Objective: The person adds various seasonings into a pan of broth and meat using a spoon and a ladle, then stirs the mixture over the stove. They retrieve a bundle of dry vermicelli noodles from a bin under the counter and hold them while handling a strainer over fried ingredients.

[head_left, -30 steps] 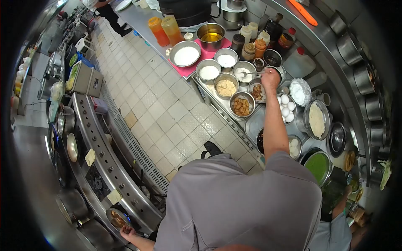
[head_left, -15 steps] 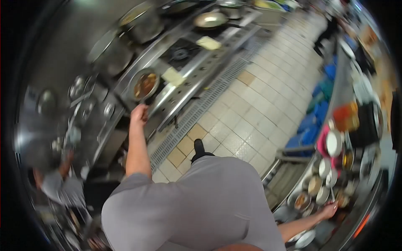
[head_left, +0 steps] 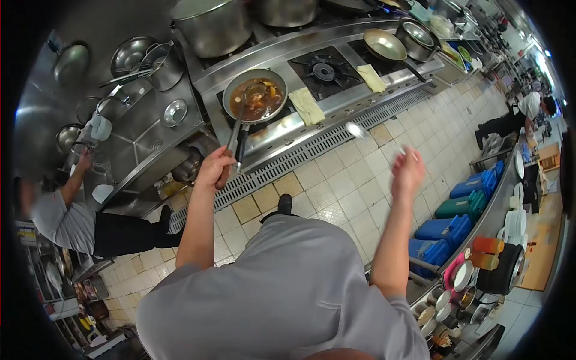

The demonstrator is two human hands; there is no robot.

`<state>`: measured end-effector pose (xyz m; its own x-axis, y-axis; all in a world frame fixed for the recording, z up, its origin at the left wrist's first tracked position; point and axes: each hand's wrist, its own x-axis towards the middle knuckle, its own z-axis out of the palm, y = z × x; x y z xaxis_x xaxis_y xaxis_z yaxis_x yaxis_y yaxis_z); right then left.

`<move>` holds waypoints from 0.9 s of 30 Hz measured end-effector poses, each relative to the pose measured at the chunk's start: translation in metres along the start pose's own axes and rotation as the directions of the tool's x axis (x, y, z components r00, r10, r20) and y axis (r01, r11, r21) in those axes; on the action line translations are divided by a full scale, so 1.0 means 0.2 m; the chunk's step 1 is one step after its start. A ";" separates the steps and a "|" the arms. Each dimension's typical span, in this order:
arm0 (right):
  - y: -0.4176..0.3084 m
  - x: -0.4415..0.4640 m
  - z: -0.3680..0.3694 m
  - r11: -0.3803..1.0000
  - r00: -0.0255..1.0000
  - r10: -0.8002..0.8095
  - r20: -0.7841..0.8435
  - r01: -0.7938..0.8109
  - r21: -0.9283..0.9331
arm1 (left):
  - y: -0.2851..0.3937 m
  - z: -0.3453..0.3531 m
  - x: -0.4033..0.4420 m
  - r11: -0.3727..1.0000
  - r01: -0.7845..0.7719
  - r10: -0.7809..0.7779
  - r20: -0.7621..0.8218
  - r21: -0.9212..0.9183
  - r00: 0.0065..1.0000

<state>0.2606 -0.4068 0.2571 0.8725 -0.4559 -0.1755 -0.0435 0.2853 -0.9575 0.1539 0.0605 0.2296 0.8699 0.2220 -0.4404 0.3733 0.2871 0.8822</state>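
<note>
Guiding remotely, I'd hold the spoon (head_left: 355,129) level at one o'clock, right hand (head_left: 408,172) pinching it; left hand (head_left: 212,170) grips the ladle (head_left: 234,138) in the eleven-o'clock pan (head_left: 255,74).

A commercial kitchen, shown by gas burners (head_left: 324,72), stockpots (head_left: 213,27) and floor grating (head_left: 288,151).

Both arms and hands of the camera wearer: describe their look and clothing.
The left hand and right hand are ungloved, with no watch or bracelet visible. Plain grey short sleeves leave both forearms bare. Blur hides finer detail on the right hand.
</note>
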 end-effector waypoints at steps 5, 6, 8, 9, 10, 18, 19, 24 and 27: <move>0.49 0.11 0.90 0.780 0.852 -0.469 0.231 0.522 -0.344 | 0.06 -0.08 0.06 0.988 0.059 -0.056 0.026 -0.141 0.998; 0.51 0.10 0.94 0.786 0.858 -0.471 0.205 0.513 -0.345 | 0.06 -0.08 0.08 0.984 0.052 -0.059 -0.034 -0.169 0.998; 0.62 0.13 0.88 0.825 0.864 -0.471 0.176 0.503 -0.257 | 0.05 -0.11 0.11 0.975 0.060 -0.063 -0.009 -0.215 0.998; 0.63 0.12 0.77 0.882 0.910 -0.387 0.150 0.412 -0.228 | 0.03 -0.13 0.12 0.968 0.068 -0.069 0.002 -0.242 0.998; 0.63 0.11 0.64 0.927 0.945 -0.303 0.125 0.323 -0.191 | -0.02 -0.15 0.15 0.979 0.071 -0.069 0.017 -0.193 0.997; 0.60 -0.06 -0.93 0.993 0.760 -0.109 -0.641 0.057 -0.101 | -0.13 0.30 0.11 0.972 0.123 -0.098 -0.131 0.202 0.987; 0.56 -0.15 -1.15 0.988 0.687 -0.152 -0.710 0.118 -0.097 | -0.30 0.29 0.19 0.972 0.148 -0.134 -0.088 0.182 0.987; 0.12 -0.73 -2.01 0.851 0.147 -0.429 -0.891 0.396 -0.344 | -0.54 0.51 0.34 0.974 0.125 -0.107 -0.105 0.191 0.989; 0.11 -1.09 -2.63 0.842 -0.258 -0.493 -0.831 0.099 -0.531 | -0.56 0.56 0.40 0.960 0.083 -0.038 -0.169 0.268 0.985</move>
<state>-0.1872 -0.7446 0.1529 -0.6077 -0.7235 0.3273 -0.2084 -0.2524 -0.9449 0.2181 -0.0579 0.1129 0.7879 0.3653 -0.4957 0.5173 0.0441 0.8547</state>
